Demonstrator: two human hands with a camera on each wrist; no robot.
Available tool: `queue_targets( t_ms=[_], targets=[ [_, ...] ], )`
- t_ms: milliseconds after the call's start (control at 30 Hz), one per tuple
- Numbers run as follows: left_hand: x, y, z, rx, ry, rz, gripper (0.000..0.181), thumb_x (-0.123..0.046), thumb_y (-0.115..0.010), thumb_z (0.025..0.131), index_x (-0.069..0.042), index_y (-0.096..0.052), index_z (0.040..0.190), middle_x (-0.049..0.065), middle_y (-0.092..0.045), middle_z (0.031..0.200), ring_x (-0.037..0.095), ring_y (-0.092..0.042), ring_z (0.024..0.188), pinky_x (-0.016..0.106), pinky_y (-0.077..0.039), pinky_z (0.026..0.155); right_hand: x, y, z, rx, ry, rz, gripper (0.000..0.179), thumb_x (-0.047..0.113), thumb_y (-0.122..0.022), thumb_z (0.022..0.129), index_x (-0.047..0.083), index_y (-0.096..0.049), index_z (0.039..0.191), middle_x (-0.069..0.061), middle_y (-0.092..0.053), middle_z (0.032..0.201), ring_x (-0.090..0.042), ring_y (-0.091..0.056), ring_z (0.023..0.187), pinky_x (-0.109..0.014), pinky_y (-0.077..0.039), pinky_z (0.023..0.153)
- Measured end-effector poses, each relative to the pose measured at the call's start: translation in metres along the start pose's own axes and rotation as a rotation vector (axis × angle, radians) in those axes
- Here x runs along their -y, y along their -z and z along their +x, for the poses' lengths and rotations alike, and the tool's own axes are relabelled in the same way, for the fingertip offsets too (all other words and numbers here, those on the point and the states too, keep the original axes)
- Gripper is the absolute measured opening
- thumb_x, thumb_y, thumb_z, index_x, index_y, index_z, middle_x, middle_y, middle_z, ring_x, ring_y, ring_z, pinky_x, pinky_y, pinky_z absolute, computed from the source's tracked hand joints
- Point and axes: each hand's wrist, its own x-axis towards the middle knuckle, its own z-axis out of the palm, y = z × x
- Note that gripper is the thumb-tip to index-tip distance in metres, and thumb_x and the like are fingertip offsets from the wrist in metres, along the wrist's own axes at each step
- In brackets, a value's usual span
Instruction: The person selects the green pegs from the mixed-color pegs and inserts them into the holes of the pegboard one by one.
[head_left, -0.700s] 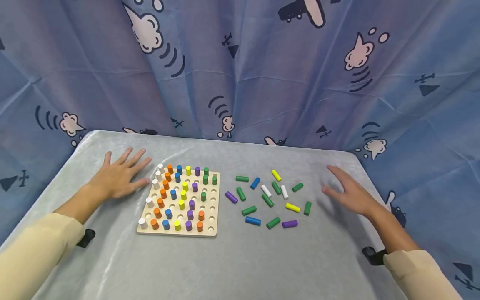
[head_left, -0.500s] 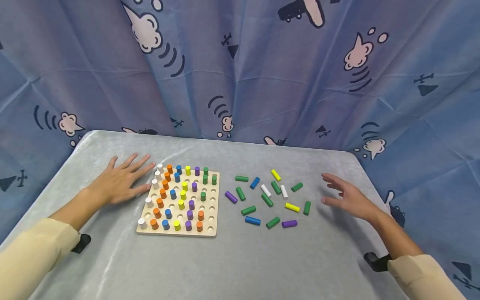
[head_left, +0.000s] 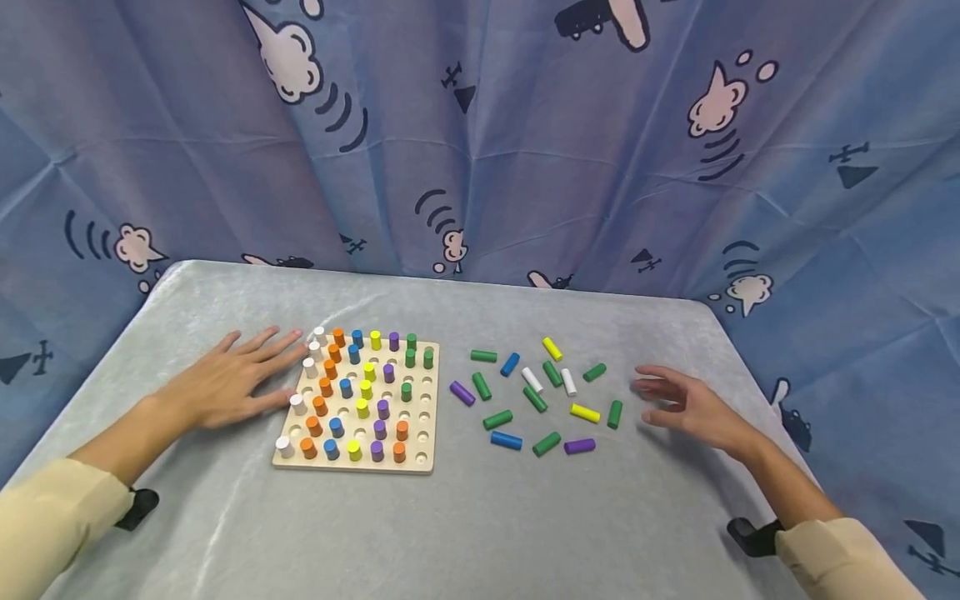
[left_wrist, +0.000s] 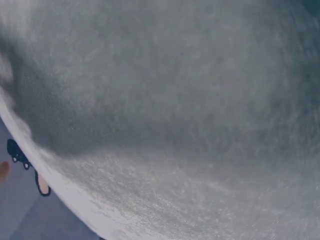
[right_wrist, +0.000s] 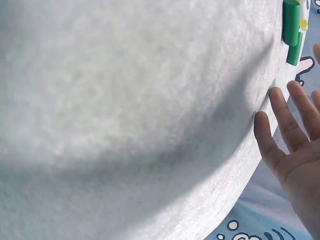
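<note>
A wooden pegboard point(head_left: 352, 468) bears rows of upright pegs in white, orange, blue, yellow, purple and green, with some holes bare toward its right side. My left hand point(head_left: 228, 383) lies beside the board's left edge, fingers spread, fingertips close to the white pegs point(head_left: 298, 404). It holds nothing. To the right of the loose pegs, my right hand point(head_left: 693, 410) hovers over the table with relaxed fingers and nothing in them. Nearest to it is a green peg point(head_left: 615, 414). The right wrist view shows the right hand's fingers point(right_wrist: 287, 117) extended, near green pegs point(right_wrist: 291, 22).
Several loose pegs lie scattered between board and right hand, among them a yellow peg point(head_left: 585, 413), a purple peg point(head_left: 580, 446) and a blue peg point(head_left: 506, 440). A grey cloth covers the table point(head_left: 480, 533). A patterned blue curtain point(head_left: 480, 167) hangs behind it.
My left hand has slid down toward the near side along the board's left edge. My right hand has lowered slightly and moved a little left, its fingers drawing together. The pegs stay put.
</note>
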Motion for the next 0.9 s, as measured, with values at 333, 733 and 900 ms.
queue_targets(
  t_ms=[333,733,900],
  targets=[
    [-0.003,-0.001,-0.004,0.033,-0.005,-0.012,0.073,-0.058,-0.049,0.099,-0.016,-0.034,0.156,0.008,-0.029,0.162,0.039,-0.027,0.146,0.069,-0.022,0.108,-0.002,-0.004,0.001,0.009,-0.029,0.067,0.067,0.011,-0.072,0.091,-0.001,-0.039,0.148,-0.023,-0.055,0.140,-0.036,-0.055,0.127,-0.034,-0.050,0.096],
    [-0.005,-0.002,-0.007,0.003,-0.070,-0.030,0.064,-0.052,-0.052,0.099,-0.013,-0.045,0.151,0.006,-0.034,0.160,0.038,-0.034,0.143,0.065,-0.027,0.107,-0.002,-0.011,0.009,0.041,-0.069,0.115,0.065,0.007,-0.072,0.090,0.000,-0.042,0.147,-0.022,-0.058,0.137,-0.041,-0.054,0.125,-0.018,-0.047,0.089],
    [-0.005,-0.005,-0.007,-0.017,-0.099,-0.053,0.062,-0.048,-0.053,0.100,-0.011,-0.048,0.149,0.005,-0.037,0.158,0.038,-0.038,0.141,0.064,-0.031,0.105,-0.004,-0.013,0.011,0.054,-0.049,0.091,0.058,0.005,-0.070,0.091,-0.001,-0.046,0.144,-0.019,-0.062,0.134,-0.038,-0.055,0.126,-0.021,-0.048,0.091]
  ],
)
